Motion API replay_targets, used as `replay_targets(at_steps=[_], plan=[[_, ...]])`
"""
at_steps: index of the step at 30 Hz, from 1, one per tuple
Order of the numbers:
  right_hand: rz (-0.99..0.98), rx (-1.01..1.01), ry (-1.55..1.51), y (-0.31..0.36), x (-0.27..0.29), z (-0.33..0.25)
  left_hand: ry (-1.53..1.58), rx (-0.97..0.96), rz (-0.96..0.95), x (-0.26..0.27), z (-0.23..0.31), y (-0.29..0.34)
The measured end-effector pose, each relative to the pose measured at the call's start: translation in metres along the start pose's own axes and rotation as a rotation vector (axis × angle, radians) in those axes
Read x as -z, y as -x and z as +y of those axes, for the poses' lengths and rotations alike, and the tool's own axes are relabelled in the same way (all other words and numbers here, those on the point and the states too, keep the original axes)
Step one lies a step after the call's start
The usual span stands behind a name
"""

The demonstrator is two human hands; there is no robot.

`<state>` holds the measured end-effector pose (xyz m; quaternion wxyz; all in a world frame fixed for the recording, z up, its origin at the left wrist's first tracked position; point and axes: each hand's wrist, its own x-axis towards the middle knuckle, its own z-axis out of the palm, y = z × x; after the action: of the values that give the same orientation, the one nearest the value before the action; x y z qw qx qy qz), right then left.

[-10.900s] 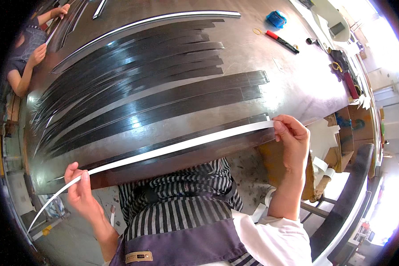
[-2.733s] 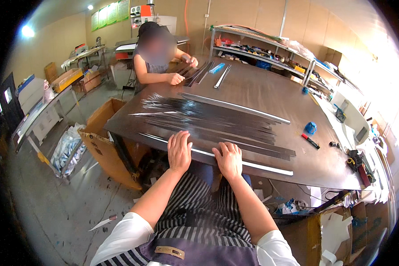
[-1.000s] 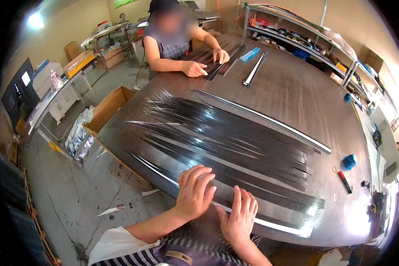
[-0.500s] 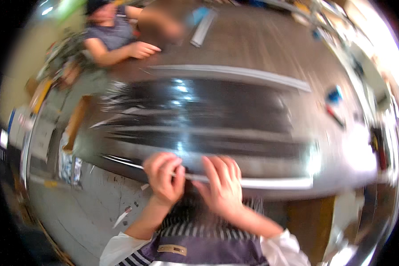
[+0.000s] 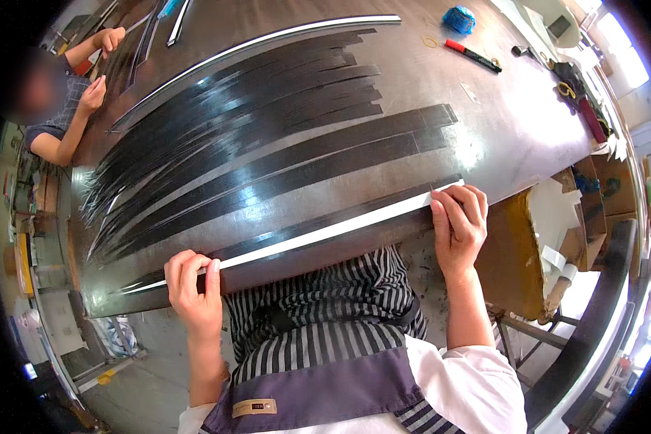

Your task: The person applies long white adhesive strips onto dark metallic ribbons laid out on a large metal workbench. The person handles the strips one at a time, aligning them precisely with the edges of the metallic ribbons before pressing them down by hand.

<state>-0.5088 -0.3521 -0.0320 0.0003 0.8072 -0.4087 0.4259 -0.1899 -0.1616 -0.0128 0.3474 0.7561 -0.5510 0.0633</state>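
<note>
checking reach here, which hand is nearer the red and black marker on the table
Right. The right hand rests on the white strip's right end, below the marker; the left hand sits far off at the strip's left end.

Small tan rectangular label (image 5: 254, 407) on purple apron (image 5: 325, 387) at 6 o'clock; brown cardboard boxes (image 5: 607, 189) at 3 o'clock.
</note>
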Motion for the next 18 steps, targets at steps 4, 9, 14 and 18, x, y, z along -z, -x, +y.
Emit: replay_targets(at_steps=[4,9,14,18], plan=[[-0.019,-0.156,-0.149,-0.005,0.006,0.002,0.055,0.074,0.005,0.003,0.002,-0.001],[0.099,-0.386,-0.340,-0.021,0.015,0.015,0.197,0.183,0.192,0.011,-0.009,0.002],[-0.103,-0.338,-0.224,-0.061,0.004,0.036,0.031,0.070,0.007,0.014,0.009,-0.031],[-0.200,-0.430,-0.103,-0.073,-0.006,0.034,0.030,0.023,-0.108,-0.001,0.010,-0.046]])
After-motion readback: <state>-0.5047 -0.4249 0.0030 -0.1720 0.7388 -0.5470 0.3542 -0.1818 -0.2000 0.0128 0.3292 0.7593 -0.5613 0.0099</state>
